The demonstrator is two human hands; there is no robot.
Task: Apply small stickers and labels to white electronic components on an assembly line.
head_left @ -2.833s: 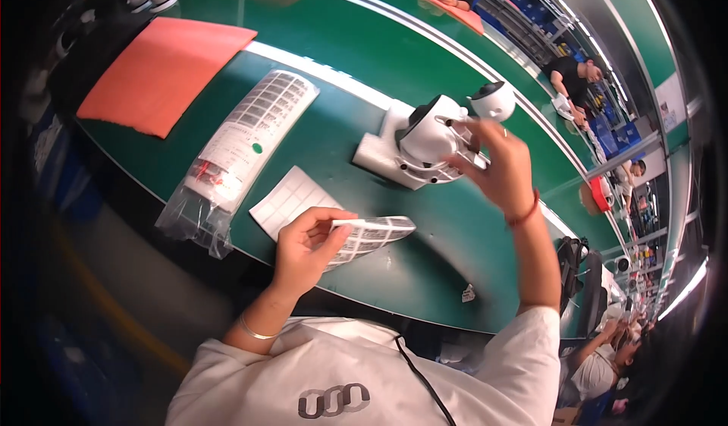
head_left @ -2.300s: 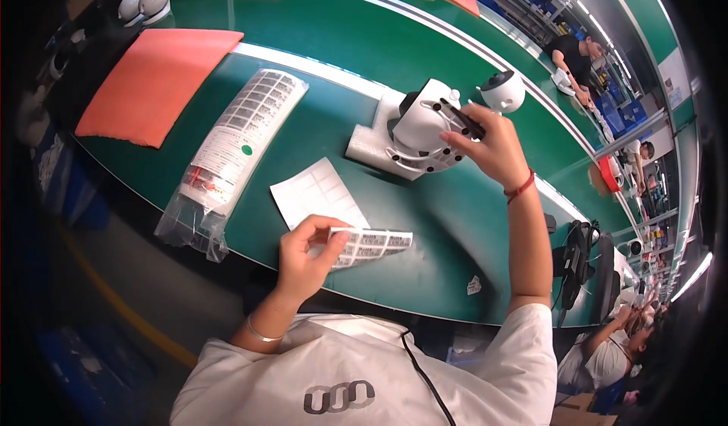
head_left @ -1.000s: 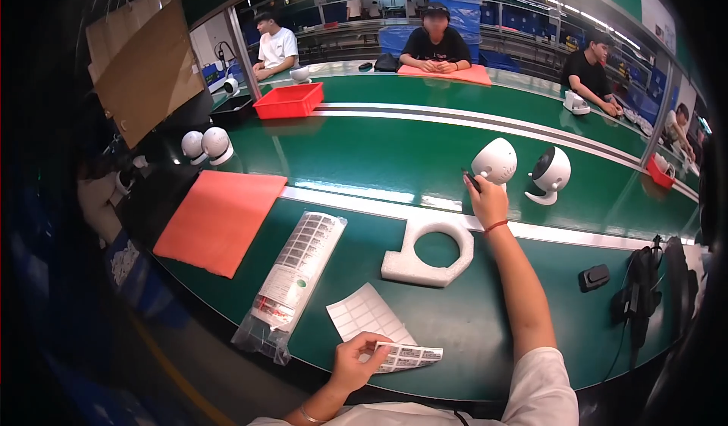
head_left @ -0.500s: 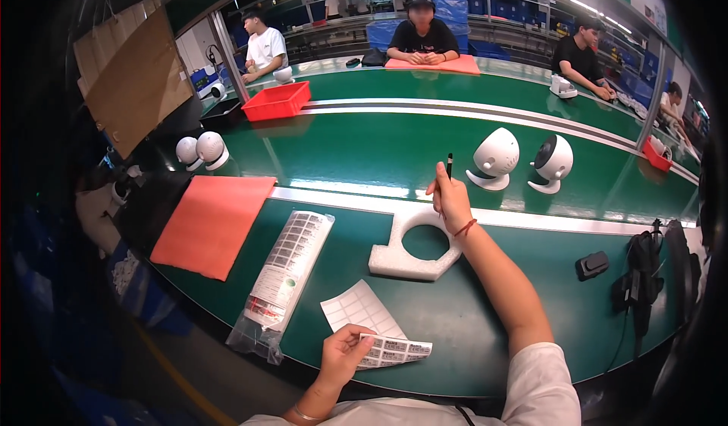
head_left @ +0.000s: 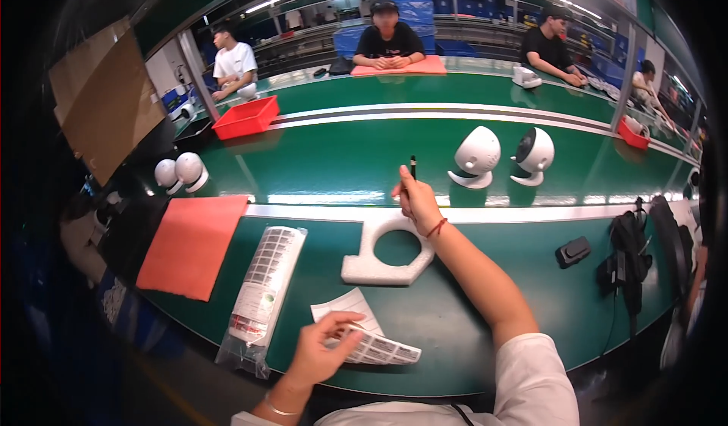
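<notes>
My left hand (head_left: 318, 350) pinches a sheet of printed labels (head_left: 385, 348) by its left end, and the sheet curls up off the table. Behind it lies a pale sheet with a grid of blank squares (head_left: 350, 303), partly covered by my fingers. My right hand (head_left: 418, 204) is stretched forward over the far side of a white foam frame (head_left: 379, 274) with a round hole. A slim, dark, pen-like tool (head_left: 412, 166) sticks up from its closed fingers; its lower part is hidden. Left of the foam lies a clear plastic bag of label sheets (head_left: 265, 278).
Two white rounded cameras (head_left: 478, 157) stand on the green bench beyond; two more white ball-shaped units (head_left: 189, 169) are at left. An orange mat (head_left: 193, 248), red bin (head_left: 246, 119), small black device (head_left: 572, 252) and black straps (head_left: 628, 255) surround the area. Several people sit across.
The whole view has shifted, so most things sit farther left. My left hand has tilted the label sheet and bent it more. My right hand keeps its hold on the dark tool.
</notes>
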